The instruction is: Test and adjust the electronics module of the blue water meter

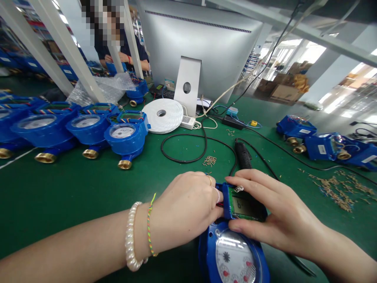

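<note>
Left hand (182, 204) curled tight, fingertips gripping the left edge of the display module (246, 206); right hand (279, 220) half open, fingers flat along its far edge and thumb against its near side. Module seated atop the blue water meter (232, 255) at the near edge of the green table (73, 188), just in front of a black electric screwdriver (243, 155).

Blue meter (232, 251), green table (59, 188)

Head-worn view, forward and down, close over left hand (182, 206), right hand (284, 220), blue meter (232, 255)
</note>
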A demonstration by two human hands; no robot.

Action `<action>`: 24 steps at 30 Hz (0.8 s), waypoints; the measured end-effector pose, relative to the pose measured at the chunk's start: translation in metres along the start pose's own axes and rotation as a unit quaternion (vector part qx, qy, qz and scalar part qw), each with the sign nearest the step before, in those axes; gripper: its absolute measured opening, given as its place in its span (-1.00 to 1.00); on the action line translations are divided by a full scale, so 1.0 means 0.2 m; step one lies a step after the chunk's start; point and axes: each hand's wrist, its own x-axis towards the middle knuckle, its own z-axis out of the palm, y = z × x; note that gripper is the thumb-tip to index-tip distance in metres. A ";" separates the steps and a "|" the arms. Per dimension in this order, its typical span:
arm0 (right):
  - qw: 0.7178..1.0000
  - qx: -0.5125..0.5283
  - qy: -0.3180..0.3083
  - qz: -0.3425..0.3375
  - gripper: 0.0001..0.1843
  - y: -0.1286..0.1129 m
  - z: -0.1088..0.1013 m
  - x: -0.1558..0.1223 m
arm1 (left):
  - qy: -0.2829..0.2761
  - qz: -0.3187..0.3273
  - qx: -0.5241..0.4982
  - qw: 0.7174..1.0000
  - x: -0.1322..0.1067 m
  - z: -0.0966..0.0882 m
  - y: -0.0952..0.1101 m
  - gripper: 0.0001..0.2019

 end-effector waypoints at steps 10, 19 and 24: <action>1.000 -0.019 0.009 -0.009 -0.43 0.00 0.01 0.01 | 0.102 -0.134 -0.153 0.974 0.04 0.09 0.01 -0.84; 0.999 -0.028 -0.003 -0.017 -0.46 -0.02 0.01 0.04 | 0.132 -0.182 -0.173 0.959 0.02 0.10 0.01 -0.87; 1.000 -0.029 -0.003 -0.006 -0.44 -0.01 0.01 0.02 | 0.124 -0.169 -0.177 0.962 0.02 0.10 0.01 -0.91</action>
